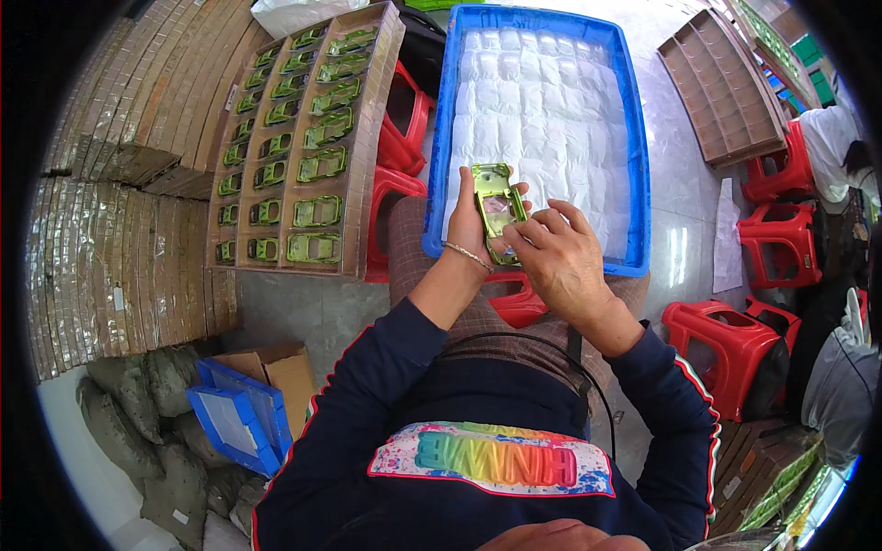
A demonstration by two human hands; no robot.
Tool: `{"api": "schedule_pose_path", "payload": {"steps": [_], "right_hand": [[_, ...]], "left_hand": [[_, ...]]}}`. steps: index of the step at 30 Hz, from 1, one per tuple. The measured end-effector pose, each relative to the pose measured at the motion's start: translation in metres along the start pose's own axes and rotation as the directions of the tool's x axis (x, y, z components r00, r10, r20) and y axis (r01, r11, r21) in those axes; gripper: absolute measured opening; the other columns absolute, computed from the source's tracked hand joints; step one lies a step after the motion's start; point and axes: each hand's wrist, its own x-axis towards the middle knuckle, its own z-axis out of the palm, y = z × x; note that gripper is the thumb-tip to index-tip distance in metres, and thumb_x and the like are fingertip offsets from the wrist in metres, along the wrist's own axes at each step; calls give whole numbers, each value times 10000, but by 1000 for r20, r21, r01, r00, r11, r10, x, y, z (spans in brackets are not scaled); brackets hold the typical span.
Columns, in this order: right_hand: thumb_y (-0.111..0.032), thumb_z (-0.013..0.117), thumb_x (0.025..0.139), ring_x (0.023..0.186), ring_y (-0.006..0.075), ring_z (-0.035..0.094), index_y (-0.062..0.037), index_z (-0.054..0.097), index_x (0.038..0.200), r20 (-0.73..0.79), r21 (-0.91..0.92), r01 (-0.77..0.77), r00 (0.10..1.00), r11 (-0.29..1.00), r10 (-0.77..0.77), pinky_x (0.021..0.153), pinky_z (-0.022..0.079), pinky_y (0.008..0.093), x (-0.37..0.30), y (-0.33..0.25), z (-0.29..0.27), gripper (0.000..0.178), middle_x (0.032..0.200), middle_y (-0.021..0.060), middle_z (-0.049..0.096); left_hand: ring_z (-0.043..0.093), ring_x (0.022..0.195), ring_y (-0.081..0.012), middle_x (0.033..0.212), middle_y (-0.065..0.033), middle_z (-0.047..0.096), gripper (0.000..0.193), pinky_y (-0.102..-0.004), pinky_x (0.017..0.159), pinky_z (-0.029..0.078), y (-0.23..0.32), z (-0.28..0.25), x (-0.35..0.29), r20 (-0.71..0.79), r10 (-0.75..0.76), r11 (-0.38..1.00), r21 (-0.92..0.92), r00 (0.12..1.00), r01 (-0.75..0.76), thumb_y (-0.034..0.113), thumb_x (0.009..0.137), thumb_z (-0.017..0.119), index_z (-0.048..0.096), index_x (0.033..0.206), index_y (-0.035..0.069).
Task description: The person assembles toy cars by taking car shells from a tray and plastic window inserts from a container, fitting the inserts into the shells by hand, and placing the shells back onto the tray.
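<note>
In the head view, the wearer's chin [560, 535] is nearest, cut off by the lower edge, with the navy sweater [514, 386] beyond it. The left hand [465, 226] grips a green frame part [493, 185], thumb along its left side and fingers wrapped behind, their tips showing at the right side. The right hand [562, 259] has its fingers curled, tips at the part's near right edge; whether they pinch it or merely touch cannot be told. The part is above the near left area of a blue tray [640, 147], its long axis running away from the wearer, far end leaning slightly left. The right fingers hide its near right corner, and its back is out of sight.
</note>
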Motion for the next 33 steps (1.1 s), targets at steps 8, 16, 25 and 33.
{"api": "schedule_pose_path", "payload": {"steps": [8, 16, 25, 33], "right_hand": [[-127, 586, 766, 909, 208, 579, -89, 648, 849, 32, -13, 33, 999, 999, -33, 989, 402, 406, 2, 1, -4, 111, 825, 41, 573], [-116, 562, 783, 884, 205, 593, -49, 645, 834, -35, -27, 101, 994, 994, -102, 1005, 389, 387, 1, 3, 0, 119, 825, 54, 600], [-123, 574, 718, 880, 195, 597, -1, 630, 860, 69, -48, 118, 991, 992, -115, 1019, 376, 376, 1, -2, -3, 195, 818, 73, 622], [-116, 575, 719, 906, 203, 598, -7, 637, 853, 72, 70, 133, 988, 989, -138, 1007, 385, 367, 4, 3, 6, 183, 777, 66, 636]], "left_hand": [[625, 844, -241, 1026, -144, 621, 659, -361, 746, 551, -1, 4, 1, -6, -9, 1000, -3, 1000, 9, 618, 959, 292, 536, 1186, 50], [617, 864, -237, 1073, -158, 602, 697, -361, 782, 546, 0, 1, 1, 22, -27, 1000, 9, 999, 27, 609, 964, 283, 518, 1223, 7], [613, 966, -230, 1086, -158, 608, 662, -360, 848, 529, 0, 9, -4, -52, 1, 998, 66, 999, 3, 580, 980, 270, 508, 1233, 16], [625, 930, -210, 1025, -139, 631, 696, -333, 824, 537, 3, 6, -4, 18, 7, 994, 109, 1000, -9, 610, 966, 271, 528, 1226, 17]]}}
